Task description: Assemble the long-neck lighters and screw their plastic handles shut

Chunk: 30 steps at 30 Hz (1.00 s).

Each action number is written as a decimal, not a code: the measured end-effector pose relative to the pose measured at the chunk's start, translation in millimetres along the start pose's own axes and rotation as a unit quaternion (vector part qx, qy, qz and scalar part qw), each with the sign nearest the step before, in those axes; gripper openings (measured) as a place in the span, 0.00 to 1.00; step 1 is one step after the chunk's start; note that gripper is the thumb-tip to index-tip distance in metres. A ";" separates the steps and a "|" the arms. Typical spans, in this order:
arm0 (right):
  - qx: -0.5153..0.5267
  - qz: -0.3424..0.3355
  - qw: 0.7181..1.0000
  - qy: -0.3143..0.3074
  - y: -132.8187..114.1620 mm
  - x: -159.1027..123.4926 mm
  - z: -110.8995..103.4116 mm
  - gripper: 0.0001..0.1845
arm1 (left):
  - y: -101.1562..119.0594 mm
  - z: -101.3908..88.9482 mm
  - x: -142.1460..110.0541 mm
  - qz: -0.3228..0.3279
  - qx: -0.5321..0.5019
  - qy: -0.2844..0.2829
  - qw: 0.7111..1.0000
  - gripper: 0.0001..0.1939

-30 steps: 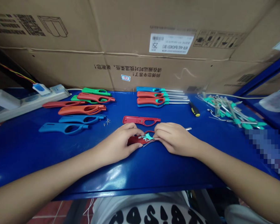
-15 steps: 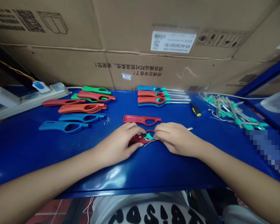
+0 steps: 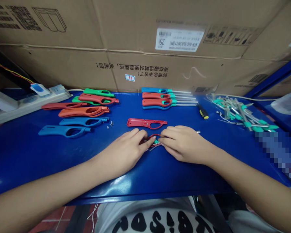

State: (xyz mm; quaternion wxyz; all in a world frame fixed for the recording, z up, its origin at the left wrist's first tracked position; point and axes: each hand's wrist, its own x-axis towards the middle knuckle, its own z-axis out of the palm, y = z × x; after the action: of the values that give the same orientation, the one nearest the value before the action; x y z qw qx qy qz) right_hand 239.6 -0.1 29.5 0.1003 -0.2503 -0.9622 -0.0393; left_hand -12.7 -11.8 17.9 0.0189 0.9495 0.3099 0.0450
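Note:
Between my hands, low on the table, lies a red lighter shell [image 3: 156, 135] with a green trigger piece [image 3: 156, 141] and thin white wires in it. My left hand [image 3: 128, 150] is closed around the handle end, its thumb against the green piece. My right hand [image 3: 183, 142] pinches the front end, and the metal tube [image 3: 198, 132] pokes out beyond its knuckles. Fingers hide most of the shell. Just behind it rests a matching red half shell [image 3: 137, 123], touched by neither hand.
Blue, orange, red and green lighter shells [image 3: 83, 111] lie at left beside small screws [image 3: 111, 124]. Lighters with metal tubes [image 3: 157, 102] are lined up at the back, near a screwdriver [image 3: 203, 112]. Tube assemblies [image 3: 242, 113] are heaped at right. A power strip [image 3: 34, 102] stands far left.
My left thumb has moved up from the shell's near edge onto the green piece. My right hand keeps its pinch at the front, nearly unmoved. The view has shifted slightly.

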 end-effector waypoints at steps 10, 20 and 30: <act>0.069 0.027 0.997 -0.027 4.7 -1.5 1.6 0.09 | 6.1 -1.2 -4.3 0.002 0.074 -0.013 0.997 0.24; 0.081 0.033 0.996 0.026 5.5 -4.2 -0.9 0.10 | 5.0 0.1 -3.9 0.007 0.085 0.000 0.996 0.24; 0.111 0.032 0.992 0.052 10.2 -6.3 -0.2 0.09 | 3.9 0.8 -3.6 0.031 0.078 0.025 0.996 0.19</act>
State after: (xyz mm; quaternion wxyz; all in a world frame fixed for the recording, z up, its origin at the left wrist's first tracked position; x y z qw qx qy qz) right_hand 250.0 5.7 28.6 0.1789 -0.2661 -0.9454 0.0578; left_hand -13.2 -17.0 17.0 -0.0648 0.9559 0.2829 0.0453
